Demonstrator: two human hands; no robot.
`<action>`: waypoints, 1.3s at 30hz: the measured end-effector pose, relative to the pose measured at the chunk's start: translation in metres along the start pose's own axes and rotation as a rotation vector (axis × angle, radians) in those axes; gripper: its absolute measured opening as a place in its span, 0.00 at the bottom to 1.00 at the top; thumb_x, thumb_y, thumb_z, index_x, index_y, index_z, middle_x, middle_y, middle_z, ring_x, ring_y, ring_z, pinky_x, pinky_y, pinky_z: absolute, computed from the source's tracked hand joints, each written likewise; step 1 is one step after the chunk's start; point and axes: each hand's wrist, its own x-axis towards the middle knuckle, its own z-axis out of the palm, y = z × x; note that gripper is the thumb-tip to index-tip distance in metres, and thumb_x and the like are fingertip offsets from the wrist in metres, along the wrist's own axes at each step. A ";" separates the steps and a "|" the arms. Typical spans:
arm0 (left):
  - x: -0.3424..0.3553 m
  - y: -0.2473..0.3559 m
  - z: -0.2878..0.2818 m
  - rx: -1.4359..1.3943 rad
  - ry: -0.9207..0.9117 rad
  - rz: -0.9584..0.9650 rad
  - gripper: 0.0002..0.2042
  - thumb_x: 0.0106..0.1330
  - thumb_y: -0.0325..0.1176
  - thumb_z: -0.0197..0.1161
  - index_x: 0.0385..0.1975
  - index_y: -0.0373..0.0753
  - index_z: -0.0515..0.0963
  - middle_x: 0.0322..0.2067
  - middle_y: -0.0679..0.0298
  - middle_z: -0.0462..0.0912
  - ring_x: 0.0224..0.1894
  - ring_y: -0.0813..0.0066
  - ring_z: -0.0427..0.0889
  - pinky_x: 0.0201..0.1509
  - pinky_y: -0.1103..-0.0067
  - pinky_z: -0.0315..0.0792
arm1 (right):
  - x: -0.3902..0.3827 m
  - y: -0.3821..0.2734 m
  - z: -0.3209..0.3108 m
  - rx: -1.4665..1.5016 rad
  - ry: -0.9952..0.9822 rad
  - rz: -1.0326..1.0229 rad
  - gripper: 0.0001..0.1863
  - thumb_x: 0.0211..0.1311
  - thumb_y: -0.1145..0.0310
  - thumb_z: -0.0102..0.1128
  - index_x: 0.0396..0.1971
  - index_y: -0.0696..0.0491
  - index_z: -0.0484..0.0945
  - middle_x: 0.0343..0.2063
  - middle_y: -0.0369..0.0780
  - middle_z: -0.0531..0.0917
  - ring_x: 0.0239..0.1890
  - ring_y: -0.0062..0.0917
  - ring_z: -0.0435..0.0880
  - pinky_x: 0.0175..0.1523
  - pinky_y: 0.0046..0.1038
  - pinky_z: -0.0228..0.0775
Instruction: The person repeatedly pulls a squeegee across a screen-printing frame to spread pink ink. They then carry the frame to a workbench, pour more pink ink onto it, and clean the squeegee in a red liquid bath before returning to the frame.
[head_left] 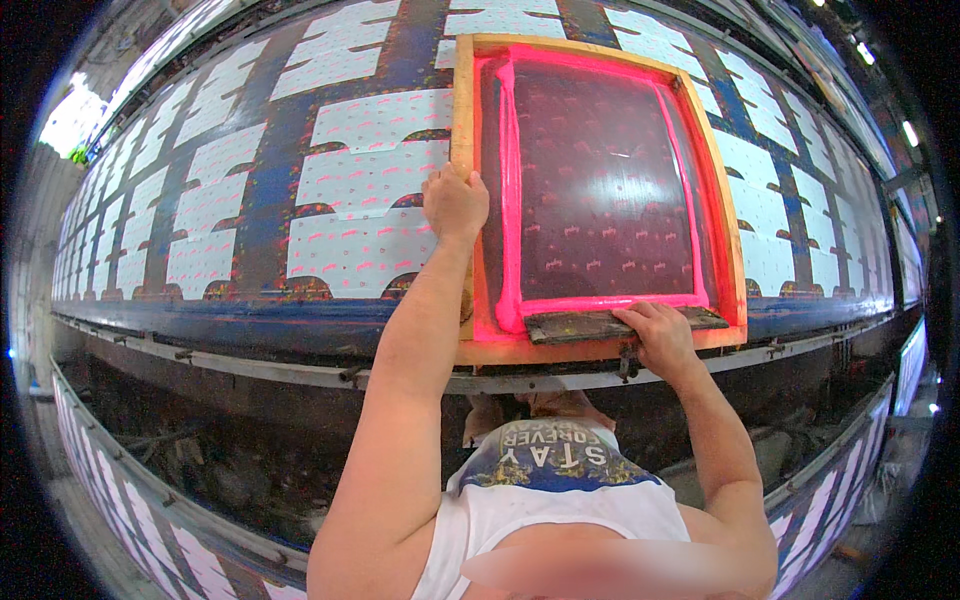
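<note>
"Left grip?"
"The left hand (456, 204) was closed on the wooden frame (463, 110) at its left side, presumably steadying it; the screen (605, 170) lay right of that grip."
"Right?"
"The dark squeegee (573, 326) lay along the frame's near edge, the right hand (660, 336) clamped on it, I judged for control; the underside was hidden."

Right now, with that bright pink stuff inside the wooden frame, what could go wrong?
The left grip holds one side of the wooden screen frame, so the frame might twist and smudge the white printed sheets beside it. The right grip holds the squeegee right by the thick pink ink, so it could get messy.
</note>
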 end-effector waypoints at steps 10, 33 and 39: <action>0.000 -0.001 0.005 0.073 0.015 0.022 0.25 0.71 0.44 0.67 0.58 0.28 0.82 0.53 0.42 0.85 0.60 0.41 0.82 0.68 0.54 0.74 | 0.114 0.084 0.019 -0.081 0.226 -0.071 0.26 0.54 0.77 0.65 0.56 0.46 0.87 0.45 0.41 0.87 0.49 0.41 0.88 0.56 0.43 0.80; -0.003 0.017 -0.002 0.200 0.025 -0.021 0.23 0.77 0.44 0.66 0.57 0.28 0.82 0.47 0.41 0.85 0.53 0.40 0.84 0.60 0.54 0.76 | 0.436 0.251 -0.038 -0.202 0.122 -0.104 0.19 0.65 0.70 0.60 0.55 0.45 0.87 0.48 0.45 0.92 0.52 0.45 0.92 0.56 0.51 0.86; -0.004 0.015 -0.002 0.207 0.016 -0.018 0.24 0.77 0.45 0.64 0.59 0.29 0.81 0.48 0.46 0.85 0.55 0.43 0.83 0.60 0.55 0.77 | 0.451 0.265 -0.038 -0.192 0.175 -0.071 0.20 0.66 0.70 0.58 0.55 0.44 0.88 0.50 0.44 0.92 0.54 0.45 0.91 0.57 0.51 0.85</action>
